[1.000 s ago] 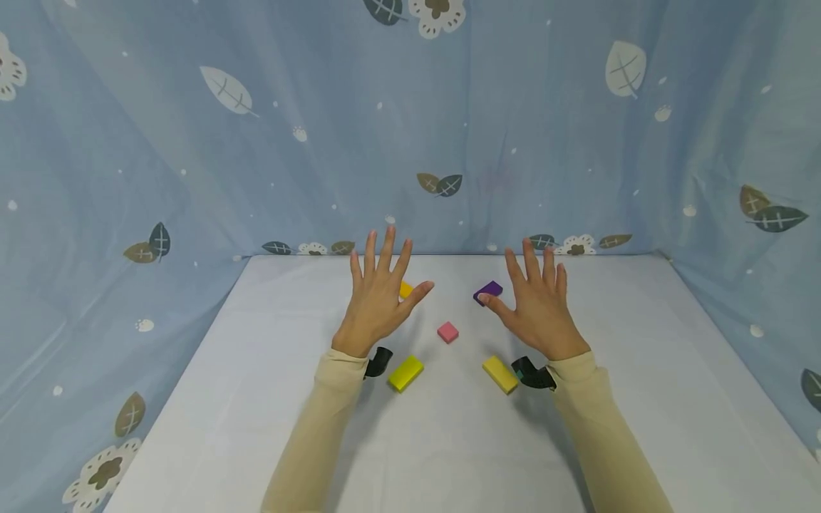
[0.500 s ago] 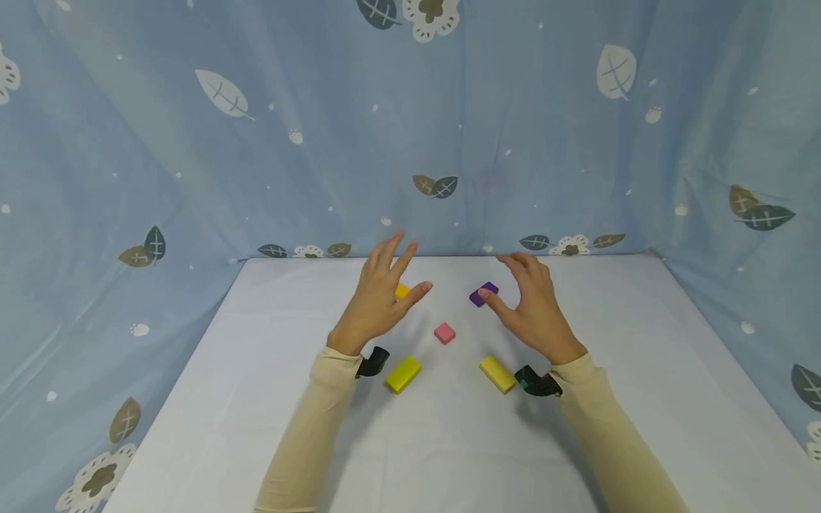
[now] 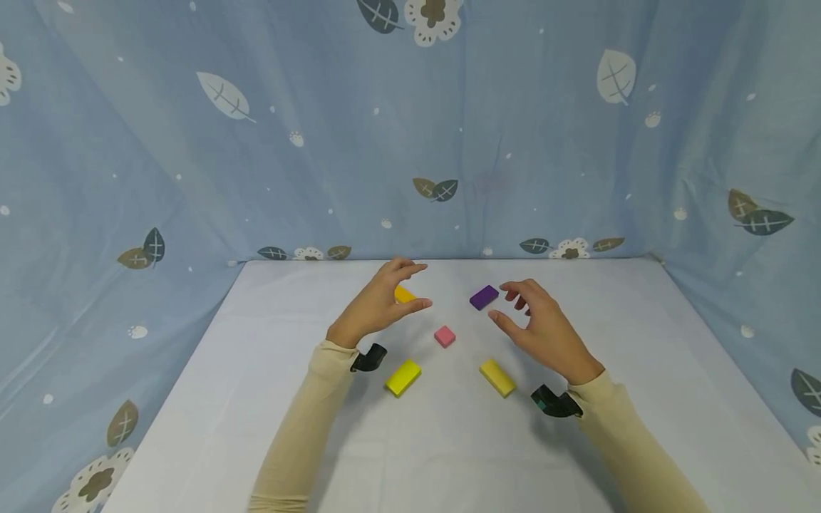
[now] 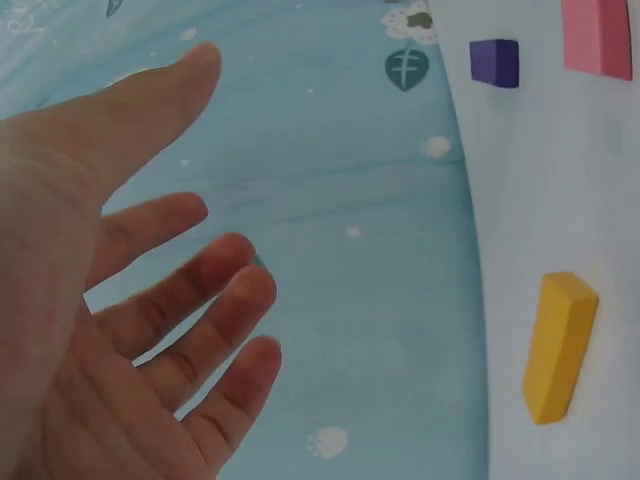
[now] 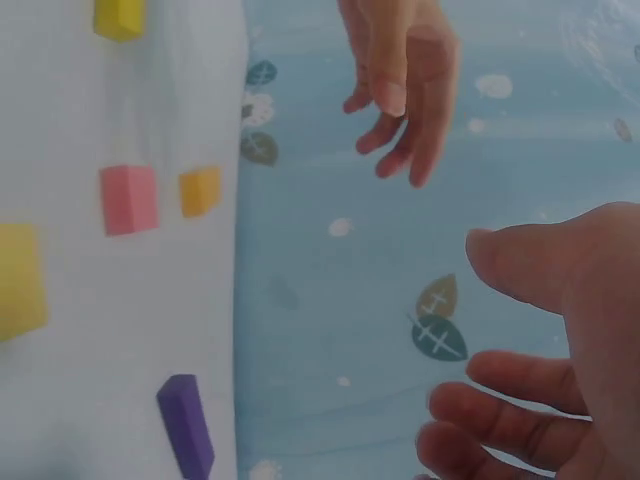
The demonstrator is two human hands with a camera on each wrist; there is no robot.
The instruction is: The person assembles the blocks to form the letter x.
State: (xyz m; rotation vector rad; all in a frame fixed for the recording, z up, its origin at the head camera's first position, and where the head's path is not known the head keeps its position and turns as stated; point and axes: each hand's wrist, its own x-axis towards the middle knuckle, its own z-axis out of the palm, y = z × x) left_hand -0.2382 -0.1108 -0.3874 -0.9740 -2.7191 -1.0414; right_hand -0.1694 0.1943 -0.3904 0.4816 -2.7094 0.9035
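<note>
Above the table my left hand (image 3: 375,303) hovers with loosely bent fingers and the thumb apart, holding nothing. Behind it, partly hidden in the head view, lies an orange-yellow block (image 4: 560,348). My right hand (image 3: 545,328) is also raised and holds nothing, its fingers relaxed and slightly bent. Just left of its fingertips a purple block (image 3: 484,297) rests on the table. Between the hands, a little nearer, sits a small pink block (image 3: 445,336). Closer to me lie a bright yellow block (image 3: 403,377) on the left and a paler yellow block (image 3: 497,377) on the right.
A white cloth covers the table (image 3: 436,456). Blue curtain fabric (image 3: 321,142) with printed leaves and flowers hangs behind it and along both sides. Black wrist cameras (image 3: 368,358) stick out from the inner side of each sleeve.
Both hands had spread, straight fingers; these have now bent and come lower. The right hand has shifted slightly right and toward me, uncovering the purple block. The blocks stay in place.
</note>
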